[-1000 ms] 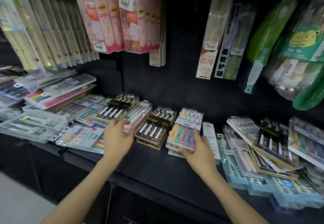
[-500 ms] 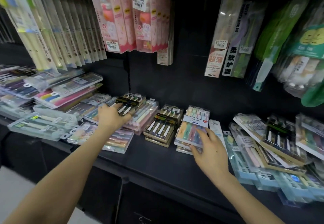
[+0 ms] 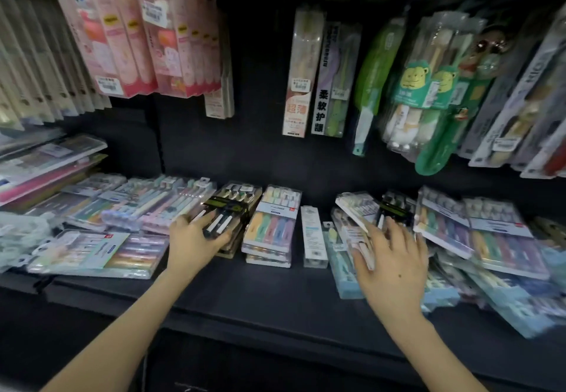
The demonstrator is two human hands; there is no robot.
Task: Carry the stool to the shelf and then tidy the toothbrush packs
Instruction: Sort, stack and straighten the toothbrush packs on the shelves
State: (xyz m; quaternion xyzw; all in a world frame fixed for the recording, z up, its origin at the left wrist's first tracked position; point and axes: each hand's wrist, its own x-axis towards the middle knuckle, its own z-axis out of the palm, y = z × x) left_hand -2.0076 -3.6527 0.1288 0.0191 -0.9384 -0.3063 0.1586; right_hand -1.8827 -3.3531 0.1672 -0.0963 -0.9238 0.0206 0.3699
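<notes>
Since previous frame, right hand (image 3: pixel 393 264) shifted right, off pastel pack (image 3: pixel 271 223), onto right heap of toothbrush packs (image 3: pixel 477 238); fingers spread, laid flat on tilted pack. Near end of black pack (image 3: pixel 228 210) gripped by left hand (image 3: pixel 196 238); pack now held over stack just left of pastel pack, on shelf (image 3: pixel 245 293).

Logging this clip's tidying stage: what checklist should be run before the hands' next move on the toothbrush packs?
1. Left hand gripping black pack: cannot tell; it touches it.
2. Right hand flat on right pile, fingers spread: ok.
3. Right pile squared: not ok, packs overlap askew.
4. Pastel stack squared: ok.
5. Stool at shelf: cannot tell, out of view.
</notes>
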